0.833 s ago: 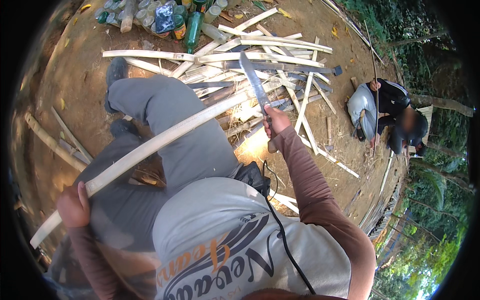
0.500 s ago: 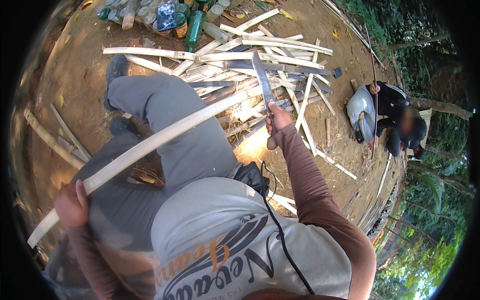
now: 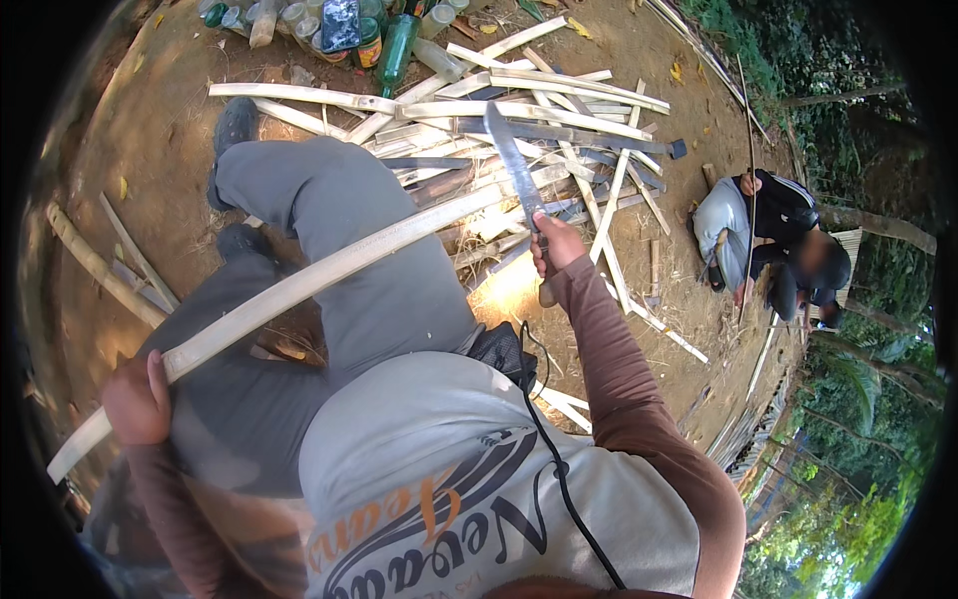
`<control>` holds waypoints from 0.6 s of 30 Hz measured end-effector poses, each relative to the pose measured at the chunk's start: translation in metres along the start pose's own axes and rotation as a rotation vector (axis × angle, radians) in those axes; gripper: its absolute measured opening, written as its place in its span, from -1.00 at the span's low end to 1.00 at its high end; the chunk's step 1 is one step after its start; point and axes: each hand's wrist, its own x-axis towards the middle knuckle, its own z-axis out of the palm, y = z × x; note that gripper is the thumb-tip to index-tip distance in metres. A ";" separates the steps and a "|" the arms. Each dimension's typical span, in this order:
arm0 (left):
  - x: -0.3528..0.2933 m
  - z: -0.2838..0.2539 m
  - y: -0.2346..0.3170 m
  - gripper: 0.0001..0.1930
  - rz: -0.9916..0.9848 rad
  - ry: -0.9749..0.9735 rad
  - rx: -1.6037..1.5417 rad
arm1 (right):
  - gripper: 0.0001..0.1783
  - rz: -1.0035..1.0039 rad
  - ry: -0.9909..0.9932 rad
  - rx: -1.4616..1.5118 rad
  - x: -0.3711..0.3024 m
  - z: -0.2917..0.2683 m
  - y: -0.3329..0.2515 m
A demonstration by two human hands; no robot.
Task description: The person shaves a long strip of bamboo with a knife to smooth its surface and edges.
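A long, pale bamboo strip (image 3: 299, 285) lies slantwise across my thighs, from the lower left up to the blade. My left hand (image 3: 138, 401) is closed around it near its lower end, with the thumb on top. In my right hand (image 3: 561, 243) I grip a machete (image 3: 514, 160) by its handle, and the blade points up and slightly left. In this view the blade overlaps the strip's far end; I cannot tell whether they touch. Beyond lies a loose heap of split bamboo strips (image 3: 439, 110), some pale and some dark.
Glass jars and a green bottle (image 3: 398, 55) stand at the top, with a phone (image 3: 340, 24) among them. A round bamboo pole (image 3: 100, 262) rests on the ground at left. At right another person (image 3: 773, 235) crouches beside a long, thin pole (image 3: 750, 150).
The machete blade has tilted a little to the left, over the strip's far end. The strip and my left hand have shifted slightly left.
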 end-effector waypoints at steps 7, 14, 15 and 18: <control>-0.001 0.003 -0.008 -0.53 -0.006 -0.013 -0.004 | -0.59 0.045 -0.028 -0.001 -0.006 0.000 0.008; 0.002 0.002 -0.003 -0.51 -0.009 0.002 0.014 | -0.57 0.042 -0.117 0.050 -0.013 0.024 0.009; -0.001 0.003 -0.006 -0.51 -0.010 -0.023 0.011 | -0.57 0.049 -0.069 0.008 -0.012 0.016 0.008; 0.002 0.002 -0.004 -0.52 -0.014 -0.013 0.018 | -0.60 0.041 0.137 0.205 0.018 -0.021 0.007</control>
